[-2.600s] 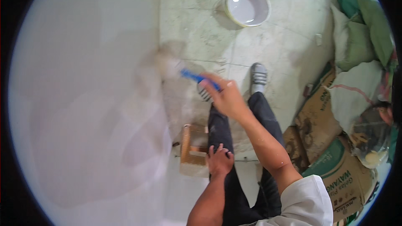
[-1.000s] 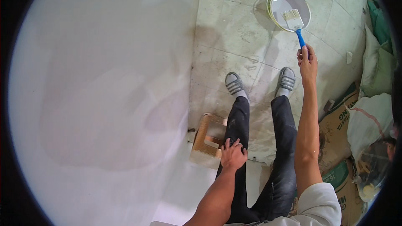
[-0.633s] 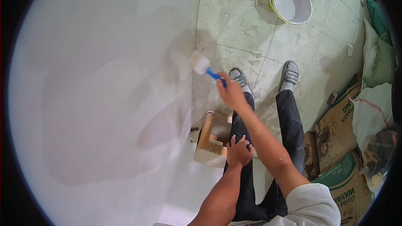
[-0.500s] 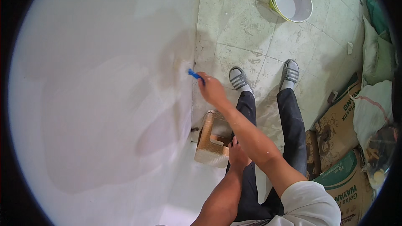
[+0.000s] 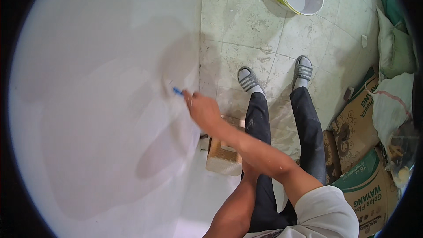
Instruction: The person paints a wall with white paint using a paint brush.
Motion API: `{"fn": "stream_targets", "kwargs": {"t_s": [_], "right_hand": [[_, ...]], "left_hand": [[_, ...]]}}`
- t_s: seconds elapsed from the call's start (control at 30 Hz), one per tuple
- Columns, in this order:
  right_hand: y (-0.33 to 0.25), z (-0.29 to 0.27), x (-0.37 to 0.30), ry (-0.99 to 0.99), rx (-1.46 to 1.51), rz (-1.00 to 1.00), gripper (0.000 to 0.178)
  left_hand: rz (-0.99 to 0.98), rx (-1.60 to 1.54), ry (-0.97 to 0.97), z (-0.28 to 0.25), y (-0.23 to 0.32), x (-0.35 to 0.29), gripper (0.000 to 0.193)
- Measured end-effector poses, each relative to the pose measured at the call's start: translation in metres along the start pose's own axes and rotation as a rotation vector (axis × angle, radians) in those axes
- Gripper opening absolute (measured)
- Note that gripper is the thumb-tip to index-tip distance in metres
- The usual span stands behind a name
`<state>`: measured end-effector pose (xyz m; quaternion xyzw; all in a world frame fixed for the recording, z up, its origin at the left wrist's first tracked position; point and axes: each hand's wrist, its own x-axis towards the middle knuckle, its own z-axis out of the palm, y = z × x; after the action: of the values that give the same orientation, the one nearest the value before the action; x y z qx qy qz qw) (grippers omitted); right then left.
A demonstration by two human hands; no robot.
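My right hand (image 5: 203, 109) is wrapped round the blue handle (image 5: 177, 91) of a small tool and holds it against the pale wall (image 5: 110, 136). The tool's light-coloured head blends into the wall, so I cannot make out its kind. My left hand (image 5: 251, 171) rests low by my left leg, crossed over by the right forearm; its fingers are hidden. Beside it, close to the foot of the wall, stands a brown woven-look box-shaped stool (image 5: 224, 161), partly covered by my arm.
A white bucket (image 5: 318, 4) holding whitish liquid stands on the tiled floor (image 5: 251, 22) ahead. My slippered feet are between it and me. Along the right lie brown cardboard boxes (image 5: 354, 132), a white sack (image 5: 392, 105) and greenish sacks (image 5: 396, 53).
My right hand has swept the blue-handled tool left and somewhat nearer along the wall. The right forearm now covers my left hand's fingers. The view has shifted slightly.
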<state>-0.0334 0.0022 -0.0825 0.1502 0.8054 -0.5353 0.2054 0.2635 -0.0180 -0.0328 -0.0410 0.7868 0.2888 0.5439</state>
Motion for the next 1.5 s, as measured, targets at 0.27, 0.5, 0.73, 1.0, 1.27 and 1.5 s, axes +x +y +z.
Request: {"fn": "stream_targets", "kwargs": {"t_s": [0.27, 0.5, 0.73, 1.0, 1.27, 1.5], "right_hand": [[0.037, -0.022, 0.029, 0.107, -0.1, 0.044, 0.032], [-0.046, -0.061, -0.039, -0.096, 0.059, -0.091, 0.035], [-0.047, -0.05, -0.008, -0.067, 0.087, -0.156, 0.027], [0.058, -0.032, 0.041, 0.135, -0.018, 0.077, 0.024], [-0.008, -0.054, -0.005, -0.043, 0.15, -0.201, 0.024], [-0.048, -0.065, -0.005, -0.087, 0.1, -0.259, 0.032]], "left_hand": [[-0.097, 0.47, -0.113, 0.009, 0.015, 0.003, 0.058], [0.443, 0.487, 0.277, -0.014, -0.017, 0.001, 0.055], [0.213, 0.369, 0.051, -0.024, 0.009, 0.006, 0.067], [-0.018, 0.653, -0.243, -0.029, 0.068, 0.014, 0.058], [0.324, 0.569, 0.078, -0.027, 0.01, 0.003, 0.053], [0.267, 0.556, 0.071, -0.02, 0.002, 0.004, 0.059]]}}
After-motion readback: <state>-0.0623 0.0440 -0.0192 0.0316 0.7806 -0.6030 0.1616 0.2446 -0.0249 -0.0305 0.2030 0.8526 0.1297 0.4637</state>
